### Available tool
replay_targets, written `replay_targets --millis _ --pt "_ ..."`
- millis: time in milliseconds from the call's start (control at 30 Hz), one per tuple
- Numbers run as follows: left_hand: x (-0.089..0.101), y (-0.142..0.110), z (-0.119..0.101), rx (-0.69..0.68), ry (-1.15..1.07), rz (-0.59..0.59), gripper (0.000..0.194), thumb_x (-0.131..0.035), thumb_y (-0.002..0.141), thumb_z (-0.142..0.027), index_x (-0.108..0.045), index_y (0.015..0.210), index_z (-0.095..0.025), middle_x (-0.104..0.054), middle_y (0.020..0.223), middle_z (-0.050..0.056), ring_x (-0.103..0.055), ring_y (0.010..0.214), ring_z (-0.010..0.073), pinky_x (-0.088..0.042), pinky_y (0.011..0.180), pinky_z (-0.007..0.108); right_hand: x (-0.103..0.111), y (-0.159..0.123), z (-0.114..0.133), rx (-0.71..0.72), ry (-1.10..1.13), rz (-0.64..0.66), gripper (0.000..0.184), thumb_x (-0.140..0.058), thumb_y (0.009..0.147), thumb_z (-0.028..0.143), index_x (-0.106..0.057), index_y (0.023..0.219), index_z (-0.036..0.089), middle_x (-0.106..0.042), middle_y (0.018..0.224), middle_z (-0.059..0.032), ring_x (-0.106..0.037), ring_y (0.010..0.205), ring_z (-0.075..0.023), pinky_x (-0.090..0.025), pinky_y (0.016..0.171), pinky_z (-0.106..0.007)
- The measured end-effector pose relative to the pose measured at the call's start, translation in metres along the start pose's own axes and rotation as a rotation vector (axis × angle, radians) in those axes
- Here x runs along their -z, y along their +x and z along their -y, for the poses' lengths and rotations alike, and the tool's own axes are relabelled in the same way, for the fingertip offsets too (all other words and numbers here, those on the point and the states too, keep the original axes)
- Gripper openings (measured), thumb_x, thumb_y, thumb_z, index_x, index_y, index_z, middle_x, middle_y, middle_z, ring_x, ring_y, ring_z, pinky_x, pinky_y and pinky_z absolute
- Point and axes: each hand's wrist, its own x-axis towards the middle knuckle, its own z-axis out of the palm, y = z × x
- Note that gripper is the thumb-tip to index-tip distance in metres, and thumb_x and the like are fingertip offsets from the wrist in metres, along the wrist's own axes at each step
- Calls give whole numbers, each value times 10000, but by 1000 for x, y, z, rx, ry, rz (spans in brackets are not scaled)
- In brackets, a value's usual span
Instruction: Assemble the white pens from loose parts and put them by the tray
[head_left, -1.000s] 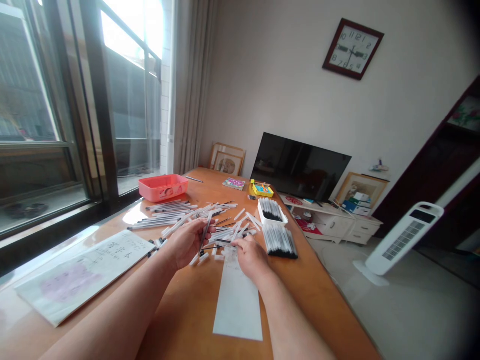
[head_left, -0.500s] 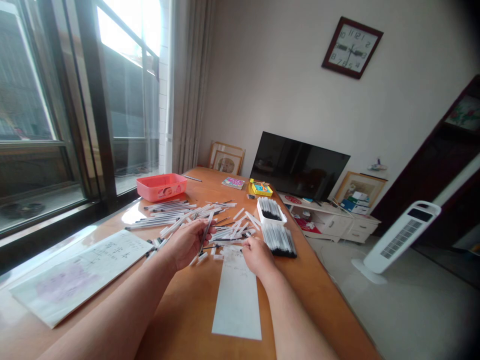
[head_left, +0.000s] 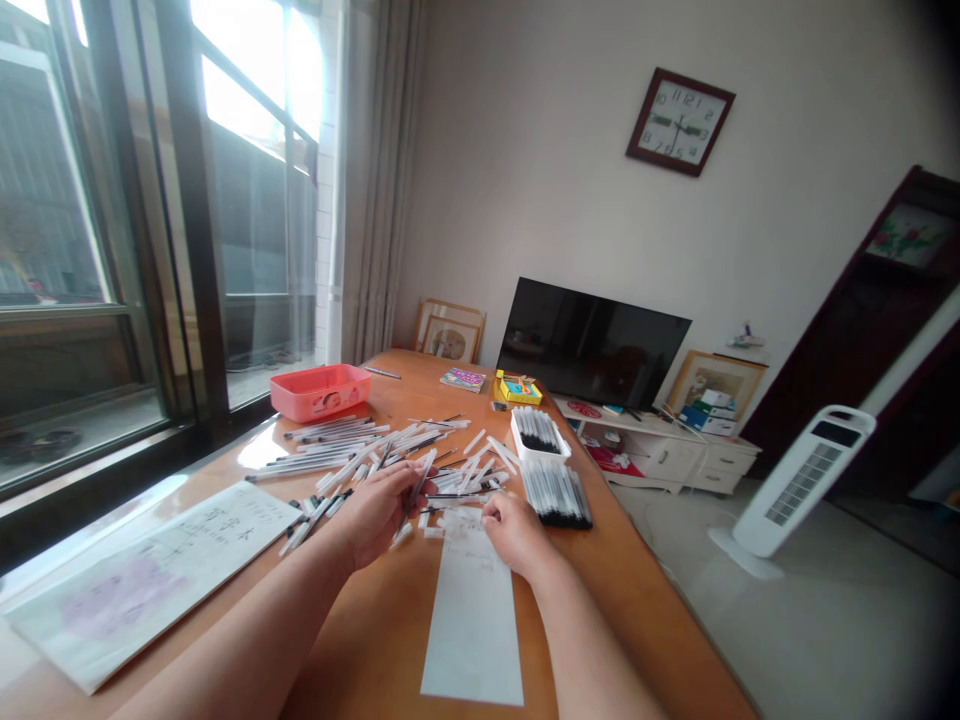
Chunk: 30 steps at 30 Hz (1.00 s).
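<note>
A slim pen point(head_left: 418, 488) is clamped, tilted, in the fingers of the left hand point(head_left: 379, 515), over loose pens point(head_left: 390, 450) on the tabletop point(head_left: 360, 640); the right hand point(head_left: 514, 530) is curled beside a paper strip point(head_left: 472, 620), its grip unclear.

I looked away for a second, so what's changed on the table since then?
The right hand has drawn back rightward from the loose pens, to the top of the white paper strip. The left hand still grips its pen. The white tray of pens and pink box stayed put.
</note>
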Motion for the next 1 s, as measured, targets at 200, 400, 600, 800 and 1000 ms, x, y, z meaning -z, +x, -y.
replay_targets --millis 200,400,600,800,1000 --pt "-6 -8 0 -20 126 103 275 -687 875 -417 -651 937 -152 -681 810 52 -513 651 122 -361 600 245 17 -6 25 -135 449 -129 35 -619 801 242 -607 793 210 -608 664 18 -556 626 -164 -397 591 -262" --pt "-16 -17 -2 -35 369 229 313 -653 896 -473 -661 916 -161 -694 824 51 -505 693 140 -364 660 276 40 -17 62 -139 936 -122 230 -697 813 351 -694 959 173 -670 781 -13 -601 716 -158 -486 676 -280" --pt "-20 -19 -1 -47 510 287 352 -615 912 -515 -681 935 -170 -698 846 50 -521 744 164 -382 709 299 46 -24 75 -103 953 -86 268 -707 826 370 -722 1010 176 -703 854 -37 -640 796 -183 -521 734 -304" --pt "-21 -20 -2 -63 546 302 337 -606 913 -494 -685 893 -167 -692 841 45 -522 753 167 -394 724 303 48 -25 79 -58 942 -57 170 -723 808 325 -691 901 185 -667 769 -4 -590 701 -149 -501 690 -284" --pt "-26 -24 -6 -52 545 282 344 -642 869 -505 -707 893 -168 -692 821 47 -529 746 172 -402 724 305 48 -26 81 -45 917 -47 174 -714 809 335 -690 893 185 -673 773 -13 -609 730 -166 -504 689 -289"
